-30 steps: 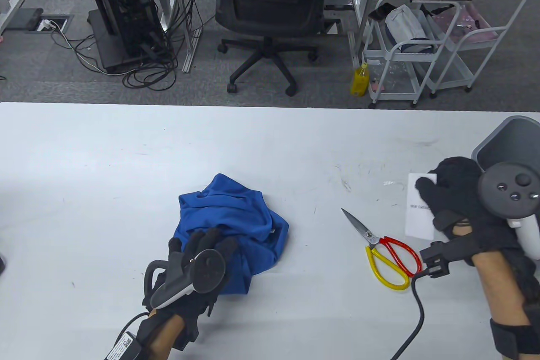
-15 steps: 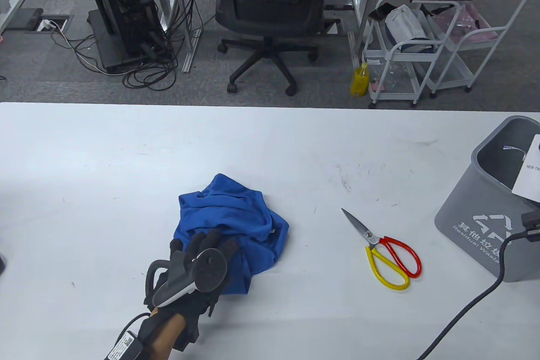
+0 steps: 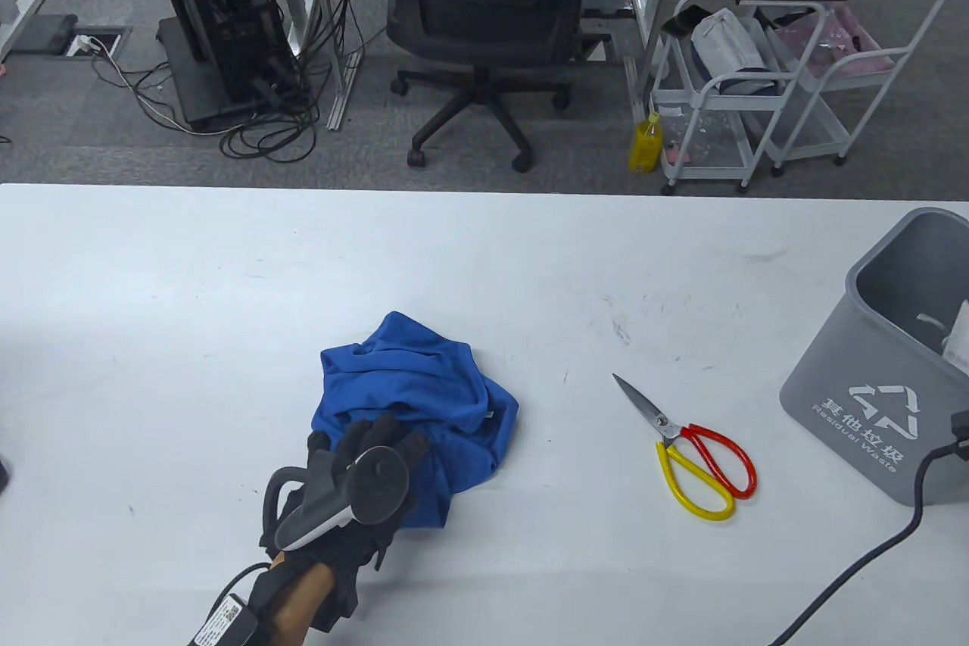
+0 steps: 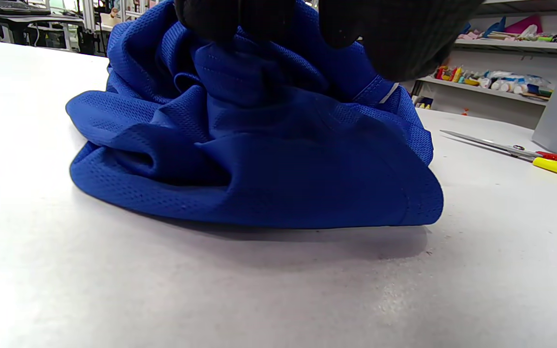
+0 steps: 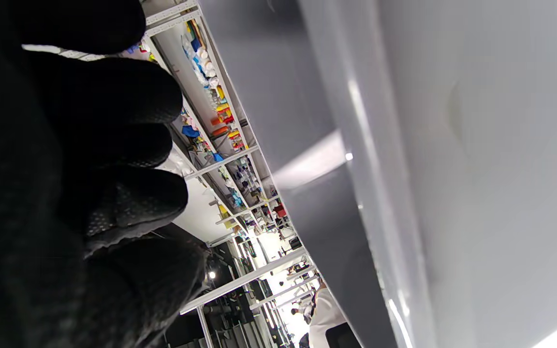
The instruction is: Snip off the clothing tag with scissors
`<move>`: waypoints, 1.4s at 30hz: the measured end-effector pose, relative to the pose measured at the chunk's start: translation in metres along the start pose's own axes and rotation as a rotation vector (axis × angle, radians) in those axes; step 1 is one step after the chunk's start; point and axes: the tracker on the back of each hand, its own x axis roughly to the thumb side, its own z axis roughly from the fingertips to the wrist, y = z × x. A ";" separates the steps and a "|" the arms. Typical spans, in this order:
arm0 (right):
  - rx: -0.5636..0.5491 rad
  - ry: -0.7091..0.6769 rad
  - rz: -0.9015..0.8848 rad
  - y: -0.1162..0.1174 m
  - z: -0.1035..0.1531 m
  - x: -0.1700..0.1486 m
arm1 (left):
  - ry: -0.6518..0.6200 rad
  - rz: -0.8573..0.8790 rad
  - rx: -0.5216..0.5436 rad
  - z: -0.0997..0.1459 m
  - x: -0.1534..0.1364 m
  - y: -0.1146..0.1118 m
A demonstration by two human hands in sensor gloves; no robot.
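Observation:
A crumpled blue garment lies mid-table. My left hand rests on its near edge with fingers stretched over the cloth; in the left wrist view its fingertips press the top of the garment. Red-and-yellow scissors lie shut on the table to the right, also seen in the left wrist view. The white tag sits inside the grey bin. My right hand is outside the table view; its gloved fingers hold nothing beside the bin wall.
The grey waste bin stands at the table's right edge. A black cable runs from the right edge down to the table's front. An office chair and white carts stand beyond the table's far edge.
My right hand carried the white tag to the right, over the bin, and left the table view. The tag now lies in the bin. My left hand stayed on the garment.

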 end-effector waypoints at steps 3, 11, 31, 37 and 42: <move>-0.021 -0.019 -0.012 -0.002 0.005 0.002 | -0.001 0.002 0.000 0.000 0.000 0.000; -0.118 -0.253 0.024 -0.011 0.047 0.047 | -0.005 0.004 0.001 -0.001 0.000 -0.001; 0.273 -0.687 0.213 0.206 0.207 0.132 | -0.019 0.014 0.033 0.000 0.001 -0.001; 0.485 -0.699 0.293 0.250 0.215 0.126 | -0.020 0.018 0.067 0.001 0.000 0.000; 0.489 -0.697 0.282 0.250 0.217 0.122 | -0.017 0.015 0.055 0.001 0.000 -0.002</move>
